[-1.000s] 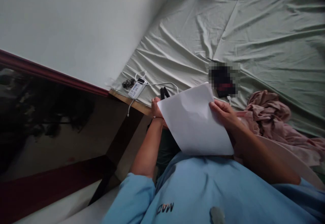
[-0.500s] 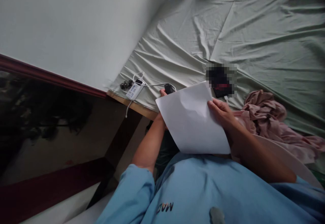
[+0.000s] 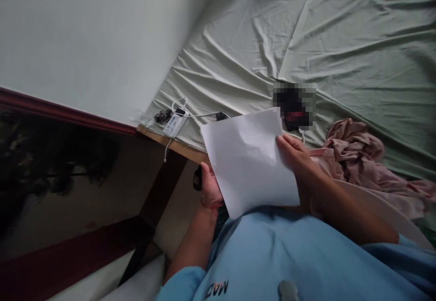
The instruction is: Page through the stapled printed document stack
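Observation:
A blank white sheet of paper [image 3: 250, 164] is tilted in front of my body, slightly creased near its upper right. My right hand [image 3: 294, 148] pinches its right edge, thumb on top and the other fingers mostly out of sight. Beside the sheet's lower left edge is my left hand [image 3: 210, 187], palm up with the thumb stretched out; its other fingers are partly hidden by the paper. No object shows in that palm. A dark object [image 3: 197, 178] lies just past the left thumb, its kind unclear.
The bed-like surface has a wrinkled pale green sheet [image 3: 238, 51] and a wooden edge [image 3: 170, 142]. On it are a white power strip [image 3: 175, 124] with a cable, a small black item [image 3: 220, 116], a blurred-out dark device [image 3: 296, 119] and a crumpled pink cloth [image 3: 356, 148].
My left hand has drawn back toward me from the small black item beyond the paper to the paper's lower left side. The right hand keeps its hold. The view has shifted slightly.

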`<move>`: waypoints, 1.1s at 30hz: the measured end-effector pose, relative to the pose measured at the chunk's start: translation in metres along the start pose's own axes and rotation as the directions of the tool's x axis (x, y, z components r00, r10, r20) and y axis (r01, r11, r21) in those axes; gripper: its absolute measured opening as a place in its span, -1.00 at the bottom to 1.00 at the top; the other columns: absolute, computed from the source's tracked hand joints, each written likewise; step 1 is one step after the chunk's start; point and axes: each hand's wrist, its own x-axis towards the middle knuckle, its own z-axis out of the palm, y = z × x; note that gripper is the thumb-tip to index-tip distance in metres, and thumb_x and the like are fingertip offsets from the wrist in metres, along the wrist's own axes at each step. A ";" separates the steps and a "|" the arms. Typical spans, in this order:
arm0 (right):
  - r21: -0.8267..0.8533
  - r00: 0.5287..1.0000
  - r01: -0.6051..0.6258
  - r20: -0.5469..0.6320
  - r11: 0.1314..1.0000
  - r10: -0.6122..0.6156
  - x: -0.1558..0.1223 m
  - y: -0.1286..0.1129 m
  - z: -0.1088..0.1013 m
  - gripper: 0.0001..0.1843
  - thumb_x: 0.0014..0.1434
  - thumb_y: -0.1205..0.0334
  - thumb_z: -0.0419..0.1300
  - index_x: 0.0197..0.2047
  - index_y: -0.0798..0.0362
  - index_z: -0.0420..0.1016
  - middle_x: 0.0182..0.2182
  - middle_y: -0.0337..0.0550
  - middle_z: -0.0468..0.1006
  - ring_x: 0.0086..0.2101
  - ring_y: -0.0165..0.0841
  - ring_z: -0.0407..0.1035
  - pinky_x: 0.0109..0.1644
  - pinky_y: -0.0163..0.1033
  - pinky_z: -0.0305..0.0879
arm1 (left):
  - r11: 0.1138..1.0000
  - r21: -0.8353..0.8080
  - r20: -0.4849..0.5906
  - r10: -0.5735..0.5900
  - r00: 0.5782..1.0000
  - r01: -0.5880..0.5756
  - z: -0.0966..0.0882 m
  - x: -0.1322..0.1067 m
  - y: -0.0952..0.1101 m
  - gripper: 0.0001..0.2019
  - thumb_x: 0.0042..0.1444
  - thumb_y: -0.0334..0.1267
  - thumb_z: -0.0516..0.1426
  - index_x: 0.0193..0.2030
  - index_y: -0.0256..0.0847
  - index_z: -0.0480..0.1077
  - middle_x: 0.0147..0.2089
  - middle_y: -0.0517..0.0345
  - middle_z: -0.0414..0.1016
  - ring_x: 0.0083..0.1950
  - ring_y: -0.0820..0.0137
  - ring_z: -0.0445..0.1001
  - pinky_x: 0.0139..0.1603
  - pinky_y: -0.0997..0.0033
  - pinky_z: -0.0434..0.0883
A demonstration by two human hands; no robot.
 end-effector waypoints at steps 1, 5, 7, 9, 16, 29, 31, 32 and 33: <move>0.021 1.000 0.014 0.011 1.000 -0.015 -0.001 0.002 0.000 -0.47 0.18 -0.36 0.22 -0.15 -0.03 0.51 -0.42 -0.24 0.47 -0.49 -0.42 0.27 -0.47 -0.33 0.17 | 1.000 -0.003 0.010 -0.021 1.000 0.021 -0.001 -0.006 -0.004 -0.16 -0.06 0.58 0.12 -0.07 -0.22 0.56 -0.01 -0.17 0.59 0.13 -0.04 0.53 -0.06 0.09 0.54; 0.015 0.992 0.083 0.095 0.996 -0.084 -0.004 0.002 -0.004 -0.54 0.23 -0.27 0.24 -0.15 -0.02 0.53 -0.42 -0.26 0.44 -0.49 -0.44 0.25 -0.48 -0.34 0.13 | 0.999 0.036 -0.100 -0.008 0.995 0.012 -0.012 -0.006 -0.013 -0.46 -0.18 -0.03 0.49 -0.05 -0.19 0.57 -0.05 0.01 0.63 -0.09 0.16 0.60 -0.06 0.15 0.56; 0.014 0.989 0.123 0.075 0.992 -0.124 -0.004 -0.001 -0.009 -0.57 0.24 -0.24 0.25 -0.11 -0.06 0.54 -0.35 -0.23 0.49 -0.42 -0.39 0.32 -0.43 -0.32 0.20 | 0.991 0.137 -0.123 0.028 0.992 -0.011 -0.019 -0.002 -0.012 -0.55 -0.17 -0.15 0.50 -0.12 -0.24 0.58 -0.14 0.03 0.64 -0.18 0.25 0.60 -0.09 0.23 0.55; 0.037 0.988 0.157 0.004 0.987 -0.157 -0.003 -0.005 -0.013 -0.59 0.23 -0.24 0.25 -0.06 -0.12 0.54 -0.29 -0.21 0.53 -0.35 -0.34 0.38 -0.37 -0.28 0.26 | 0.967 0.245 -0.071 0.088 0.994 -0.069 -0.023 0.000 -0.009 -0.64 -0.11 -0.17 0.48 -0.18 -0.28 0.60 -0.20 0.03 0.63 -0.23 0.33 0.58 -0.13 0.34 0.53; 0.088 0.990 -0.005 -0.139 0.996 0.017 -0.014 -0.013 -0.015 -0.48 0.06 -0.35 0.33 -0.24 -0.04 0.54 -0.47 -0.19 0.50 -0.54 -0.36 0.31 -0.50 -0.25 0.20 | 0.964 0.263 0.201 -0.009 0.980 -0.045 -0.008 -0.004 -0.004 -0.60 0.07 -0.09 0.40 0.01 -0.22 0.58 -0.08 0.04 0.64 -0.13 0.33 0.60 -0.10 0.39 0.53; -0.174 0.966 0.217 -0.102 0.961 -0.237 -0.004 -0.015 -0.023 -0.61 0.30 -0.24 0.17 -0.16 -0.10 0.53 -0.38 -0.23 0.50 -0.44 -0.36 0.35 -0.45 -0.27 0.26 | 0.988 0.083 -0.173 -0.111 0.979 0.127 0.003 -0.004 -0.012 -0.36 -0.36 0.05 0.54 -0.13 -0.27 0.62 -0.10 0.03 0.65 -0.14 0.30 0.59 -0.07 0.37 0.54; -0.209 0.945 0.259 -0.145 0.943 -0.292 -0.003 -0.015 -0.023 -0.62 0.30 -0.22 0.18 -0.13 -0.10 0.56 -0.36 -0.22 0.51 -0.43 -0.36 0.35 -0.44 -0.28 0.25 | 0.984 0.106 -0.126 -0.127 0.984 0.141 0.003 -0.003 -0.012 -0.41 -0.34 0.01 0.54 -0.16 -0.27 0.62 -0.13 0.05 0.65 -0.16 0.31 0.59 -0.07 0.36 0.54; -0.224 0.931 0.280 -0.172 0.933 -0.321 -0.003 -0.014 -0.023 -0.63 0.29 -0.21 0.19 -0.12 -0.11 0.57 -0.34 -0.21 0.52 -0.41 -0.36 0.36 -0.42 -0.28 0.25 | 0.983 0.122 -0.088 -0.127 0.988 0.137 0.002 -0.003 -0.012 -0.44 -0.30 -0.02 0.53 -0.15 -0.26 0.62 -0.12 0.06 0.65 -0.14 0.31 0.59 -0.05 0.36 0.54; -0.240 0.917 0.299 -0.196 0.924 -0.348 -0.002 -0.014 -0.022 -0.64 0.28 -0.20 0.21 -0.12 -0.11 0.58 -0.33 -0.21 0.52 -0.39 -0.35 0.37 -0.40 -0.28 0.26 | 0.983 0.140 -0.047 -0.117 0.992 0.122 0.000 -0.002 -0.011 -0.47 -0.25 -0.04 0.52 -0.13 -0.25 0.62 -0.09 0.08 0.64 -0.12 0.33 0.58 -0.03 0.37 0.53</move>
